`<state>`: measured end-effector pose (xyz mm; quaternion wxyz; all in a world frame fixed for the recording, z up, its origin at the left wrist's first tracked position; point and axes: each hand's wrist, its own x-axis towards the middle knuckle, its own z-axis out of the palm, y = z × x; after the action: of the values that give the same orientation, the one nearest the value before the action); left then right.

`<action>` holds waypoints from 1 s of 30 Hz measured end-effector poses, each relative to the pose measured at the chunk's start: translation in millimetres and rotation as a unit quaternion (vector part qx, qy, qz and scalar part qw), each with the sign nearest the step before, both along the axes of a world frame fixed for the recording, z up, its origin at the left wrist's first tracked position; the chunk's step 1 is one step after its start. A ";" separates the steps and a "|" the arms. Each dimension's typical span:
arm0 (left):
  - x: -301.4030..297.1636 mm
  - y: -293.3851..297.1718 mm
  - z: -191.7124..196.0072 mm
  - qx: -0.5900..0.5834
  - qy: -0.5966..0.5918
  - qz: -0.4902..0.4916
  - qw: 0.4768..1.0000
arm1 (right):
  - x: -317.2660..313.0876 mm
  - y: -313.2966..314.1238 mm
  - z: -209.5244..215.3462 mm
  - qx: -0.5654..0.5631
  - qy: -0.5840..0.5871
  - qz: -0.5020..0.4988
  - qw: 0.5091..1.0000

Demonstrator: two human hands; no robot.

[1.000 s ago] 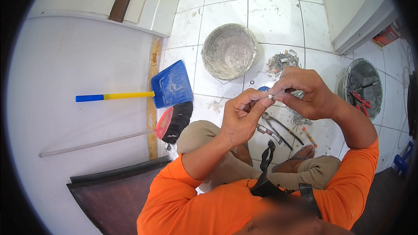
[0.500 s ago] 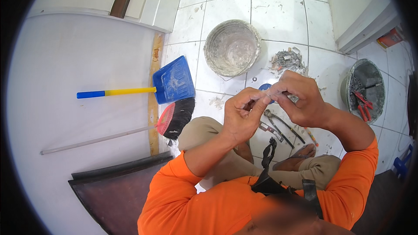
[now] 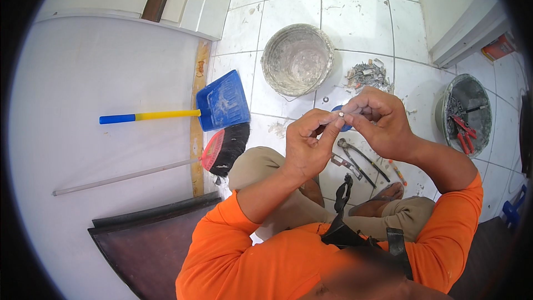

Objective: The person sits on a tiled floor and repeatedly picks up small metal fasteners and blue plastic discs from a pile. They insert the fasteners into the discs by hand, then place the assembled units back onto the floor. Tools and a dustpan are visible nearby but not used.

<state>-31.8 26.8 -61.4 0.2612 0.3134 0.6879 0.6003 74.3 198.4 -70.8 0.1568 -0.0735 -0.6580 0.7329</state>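
Observation:
Fingertips of my left hand (image 3: 311, 143) and my right hand (image 3: 385, 122) meet in a pinch on a small whitish piece (image 3: 341, 114); its kind is too small to make out. Both hands are closed, raised above the tiled floor. Partly hidden below them is a round blue thing (image 3: 345, 128). Pincers with dark handles (image 3: 363, 161) lie on the tiles between my hands and legs, next to a flat metal strip (image 3: 340, 161). Beyond my right hand lies a heap of small metal fasteners and scraps (image 3: 368, 75). A small ring (image 3: 326, 99) sits near my left fingers.
A cement-stained bucket (image 3: 268, 76) stands ahead. At the right, another bucket (image 3: 485, 129) holds red-handled tools (image 3: 465, 133) and metal bits. On the left are a blue dustpan (image 3: 223, 101) and a broom (image 3: 230, 149). An orange-tipped stick (image 3: 398, 173) lies near my foot.
My right-hand fingers have shifted slightly down and the small whitish piece now shows between the fingertips. The things on the floor have stayed put.

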 end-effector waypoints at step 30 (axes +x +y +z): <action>1.8 -1.1 5.9 -0.045 0.126 -0.041 0.990 | 1.5 23.4 17.5 0.230 0.080 0.064 0.968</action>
<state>-30.0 25.7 -55.5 0.2106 0.4021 0.7281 0.5137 75.8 221.8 -53.3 0.1743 0.0652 -0.7975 0.5738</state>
